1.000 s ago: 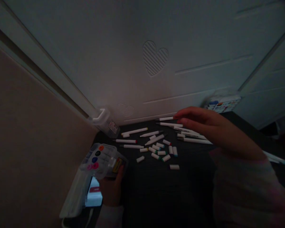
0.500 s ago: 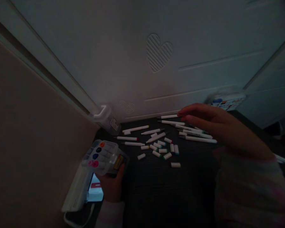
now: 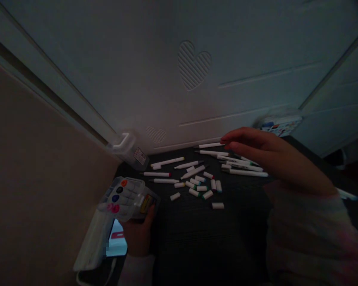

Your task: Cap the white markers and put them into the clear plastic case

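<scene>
My left hand [image 3: 138, 234] grips a clear plastic marker case [image 3: 137, 198], tilted on its side at the lower left. Inside it stand several markers with orange, black, blue and pink ends [image 3: 119, 196]. Over the back right of the dark table hovers my right hand [image 3: 253, 149], fingers stretched forward and thumb apart; I see nothing held in it. Its fingertips overlap the end of a white marker [image 3: 208, 145], and whether they touch it I cannot tell. Several uncapped white markers [image 3: 244, 172] lie beneath the hand. Loose marker caps [image 3: 202, 188] are scattered at the middle.
A clear plastic container [image 3: 131, 153] stands at the back left, against the white panel [image 3: 155, 79] with embossed hearts. Behind my right hand is a box with a colourful print [image 3: 282, 125]. A lit screen [image 3: 117, 240] and a white object [image 3: 92, 240] lie at the lower left.
The view has shifted slightly, moving everything a little left in the picture. Both hands keep nearly the same pose, and the case stays in my left hand.
</scene>
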Demonstrator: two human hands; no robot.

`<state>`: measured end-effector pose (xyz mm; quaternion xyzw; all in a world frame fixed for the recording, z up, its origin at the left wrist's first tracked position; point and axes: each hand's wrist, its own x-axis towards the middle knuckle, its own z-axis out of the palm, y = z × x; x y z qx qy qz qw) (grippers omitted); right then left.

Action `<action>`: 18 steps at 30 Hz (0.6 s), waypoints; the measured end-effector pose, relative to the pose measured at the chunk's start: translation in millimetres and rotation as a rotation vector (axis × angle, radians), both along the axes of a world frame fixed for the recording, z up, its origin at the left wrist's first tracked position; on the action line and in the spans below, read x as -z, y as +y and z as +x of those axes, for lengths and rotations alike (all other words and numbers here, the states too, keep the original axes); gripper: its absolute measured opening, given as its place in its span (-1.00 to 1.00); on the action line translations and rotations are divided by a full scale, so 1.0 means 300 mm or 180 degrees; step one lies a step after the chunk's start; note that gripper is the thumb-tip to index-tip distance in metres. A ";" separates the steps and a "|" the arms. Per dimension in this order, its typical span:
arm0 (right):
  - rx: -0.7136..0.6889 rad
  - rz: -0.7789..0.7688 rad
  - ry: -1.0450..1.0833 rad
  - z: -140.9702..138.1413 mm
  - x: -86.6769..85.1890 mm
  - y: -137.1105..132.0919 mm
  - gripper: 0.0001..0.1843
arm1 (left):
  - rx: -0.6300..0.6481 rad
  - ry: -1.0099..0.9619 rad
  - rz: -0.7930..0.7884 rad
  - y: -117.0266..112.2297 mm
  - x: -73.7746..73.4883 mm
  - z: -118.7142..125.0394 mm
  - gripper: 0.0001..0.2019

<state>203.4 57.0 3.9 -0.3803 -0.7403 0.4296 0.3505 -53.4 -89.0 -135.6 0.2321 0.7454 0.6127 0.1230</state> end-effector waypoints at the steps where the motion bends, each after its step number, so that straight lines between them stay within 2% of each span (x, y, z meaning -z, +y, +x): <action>1: 0.0022 0.0022 0.0003 0.001 0.000 0.001 -0.81 | 0.0035 -0.0052 -0.0047 0.002 -0.001 -0.004 -0.27; 10: 0.0120 0.0106 -0.0134 0.001 0.000 0.006 -0.79 | 0.0129 -0.0026 -0.0411 0.037 -0.024 -0.036 -0.36; 18: 0.0140 0.0120 -0.0090 0.008 0.009 0.017 -0.78 | 0.0020 0.0038 -0.0164 0.040 0.009 -0.035 -0.32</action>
